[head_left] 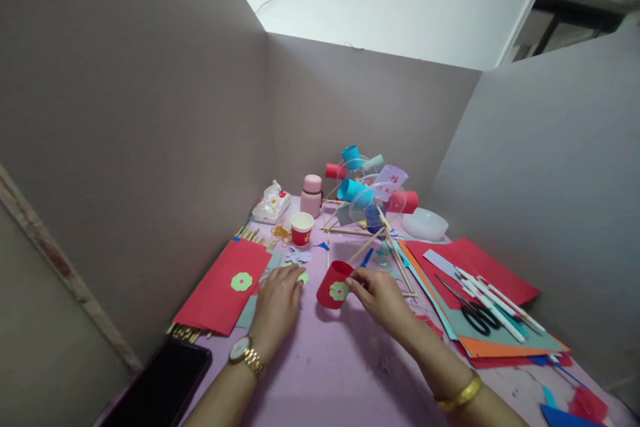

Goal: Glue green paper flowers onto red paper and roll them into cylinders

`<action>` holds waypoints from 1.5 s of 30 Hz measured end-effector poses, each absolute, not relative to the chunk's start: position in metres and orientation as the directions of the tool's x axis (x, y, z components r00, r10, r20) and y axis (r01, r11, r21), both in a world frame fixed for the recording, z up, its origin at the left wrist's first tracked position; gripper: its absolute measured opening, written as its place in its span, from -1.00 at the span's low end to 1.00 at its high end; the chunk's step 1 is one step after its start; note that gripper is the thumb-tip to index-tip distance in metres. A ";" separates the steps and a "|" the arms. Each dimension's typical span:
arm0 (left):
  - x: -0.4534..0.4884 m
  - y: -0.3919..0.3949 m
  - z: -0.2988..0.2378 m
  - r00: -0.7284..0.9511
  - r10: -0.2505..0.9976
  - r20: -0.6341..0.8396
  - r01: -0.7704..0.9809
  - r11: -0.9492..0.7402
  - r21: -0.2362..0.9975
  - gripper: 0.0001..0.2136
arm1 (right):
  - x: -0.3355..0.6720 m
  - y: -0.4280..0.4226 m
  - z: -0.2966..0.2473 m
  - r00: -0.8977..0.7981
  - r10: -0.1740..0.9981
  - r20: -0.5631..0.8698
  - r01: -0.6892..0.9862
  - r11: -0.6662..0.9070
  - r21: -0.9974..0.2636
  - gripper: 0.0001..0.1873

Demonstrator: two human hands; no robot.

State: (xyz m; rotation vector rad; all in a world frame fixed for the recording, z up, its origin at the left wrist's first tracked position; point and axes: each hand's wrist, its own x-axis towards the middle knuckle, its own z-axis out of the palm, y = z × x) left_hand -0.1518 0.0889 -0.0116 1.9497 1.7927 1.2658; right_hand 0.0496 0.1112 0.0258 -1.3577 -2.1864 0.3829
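Note:
A red paper cup (333, 286) with a green paper flower stuck on its side lies tilted on the purple table (330, 374). My right hand (381, 299) grips the cup's rim and side with closed fingers. My left hand (277, 304), with a gold watch on its wrist, rests fingers down on the table just left of the cup. Its fingertips touch a small green paper flower (303, 276). Behind the cup stands a model wheel (367, 197) built of wooden sticks, clear discs and blue and red paper cups.
Red paper (223, 287) with a green flower lies at left, over wooden sticks. A dark phone (163, 387) sits at the near left. Coloured sheets, scissors (473, 310) and white pens (493, 304) lie at right. A pink bottle (311, 195), a small red-and-white cup (301, 228) and a white bowl (425, 222) stand behind. Grey partition walls enclose the table.

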 end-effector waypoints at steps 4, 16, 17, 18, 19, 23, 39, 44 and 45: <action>-0.140 0.107 -0.018 -0.068 0.908 0.413 0.864 -0.154 0.480 -0.66 | 0.054 0.111 0.024 -0.341 0.892 0.297 0.740 0.450 -0.500 -0.72; -0.173 0.108 -0.004 -0.292 0.853 0.432 0.944 0.185 0.273 -0.69 | 0.024 0.129 0.033 -0.393 0.887 0.244 0.816 0.458 -0.353 -0.79; -0.176 0.104 -0.001 -0.305 0.847 0.436 0.941 0.196 0.276 -0.68 | 0.018 0.135 0.035 -0.395 0.888 0.237 0.827 0.456 -0.329 -0.79; -0.178 0.099 0.000 -0.316 0.841 0.439 0.937 0.205 0.281 -0.68 | 0.012 0.142 0.035 -0.395 0.890 0.230 0.838 0.451 -0.306 -0.80; -0.181 0.094 0.001 -0.325 0.836 0.442 0.934 0.213 0.286 -0.67 | 0.007 0.149 0.036 -0.395 0.892 0.219 0.849 0.446 -0.284 -0.80; -0.187 0.079 -0.004 -0.351 0.820 0.452 0.925 0.228 0.306 -0.68 | -0.007 0.169 0.035 -0.397 0.904 0.160 0.883 0.424 -0.201 -0.79; -0.221 0.072 -0.002 -0.479 0.742 0.469 0.867 0.317 0.383 -0.70 | -0.016 0.170 0.028 -0.369 0.921 0.127 0.913 0.385 -0.137 -0.74; -0.237 0.070 -0.002 -0.479 0.730 0.487 0.874 0.349 0.337 -0.66 | -0.005 0.147 0.031 -0.373 0.897 0.238 0.883 0.422 -0.207 -0.72; -0.239 0.070 -0.004 -0.464 0.742 0.484 0.883 0.346 0.316 -0.66 | 0.000 0.138 0.031 -0.382 0.889 0.254 0.870 0.439 -0.226 -0.70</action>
